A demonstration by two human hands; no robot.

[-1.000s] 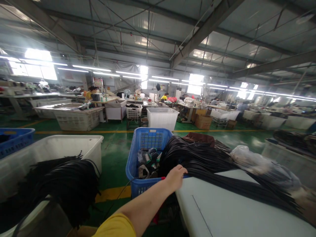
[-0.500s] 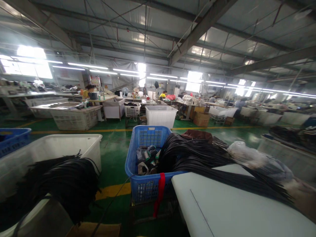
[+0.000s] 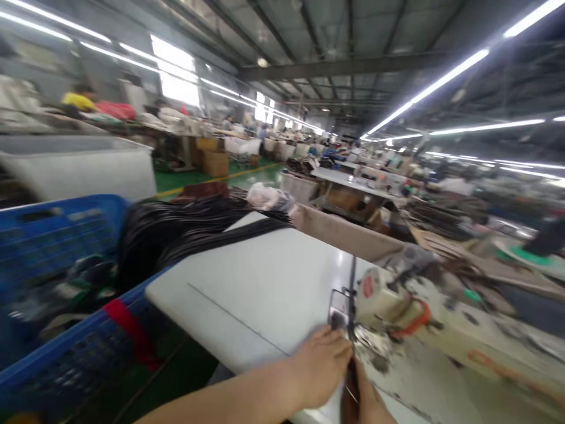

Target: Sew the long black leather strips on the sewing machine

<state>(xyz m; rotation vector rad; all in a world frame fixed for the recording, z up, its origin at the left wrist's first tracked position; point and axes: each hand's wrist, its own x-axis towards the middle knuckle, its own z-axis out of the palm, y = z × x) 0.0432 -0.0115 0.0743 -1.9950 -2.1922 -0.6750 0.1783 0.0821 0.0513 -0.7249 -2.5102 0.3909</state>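
Observation:
My left hand [image 3: 322, 365] is on the white sewing table [image 3: 265, 271], its fingers bunched together on a dark strip [image 3: 350, 391] close to the machine's needle area. On the strip's other side, my right hand [image 3: 371, 394] grips it with the thumb and fingers, partly cut off by the lower edge. The strip runs up from my hands past a thin wire guide [image 3: 333, 300] on the sewing machine [image 3: 397, 318]. Motion blur hides the fine detail at the fingertips.
A bundle of long black strips [image 3: 198, 221] droops off the table's far left corner into a blue crate [image 3: 57, 218] with a red ribbon [image 3: 132, 330]. Behind stands a white bin [image 3: 88, 171]. More workbenches and machines fill the hall.
My view has swung right and down, bringing the sewing machine and both hands into sight. The blue crate and black strips have shifted left in the picture.

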